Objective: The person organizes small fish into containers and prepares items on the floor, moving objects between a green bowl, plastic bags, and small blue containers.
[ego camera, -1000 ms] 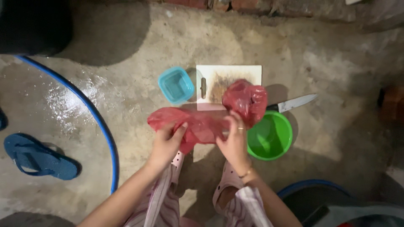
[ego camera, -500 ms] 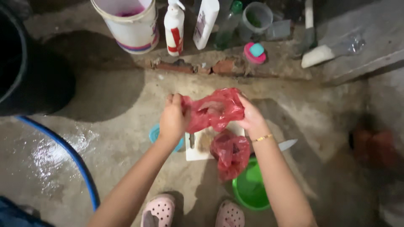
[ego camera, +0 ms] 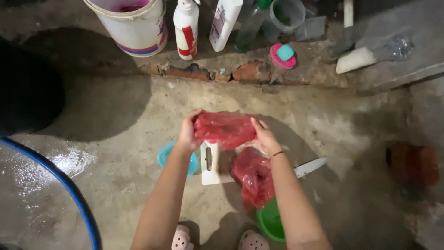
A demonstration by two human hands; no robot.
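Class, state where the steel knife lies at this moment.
In the head view, the steel knife lies on the concrete floor right of the white cutting board, its handle hidden behind the right forearm.

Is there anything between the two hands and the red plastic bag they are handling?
Nothing visible. The left hand and the right hand both grip the red plastic bag directly at its two ends, above the white cutting board. The bag's lower part hangs toward the green bowl.
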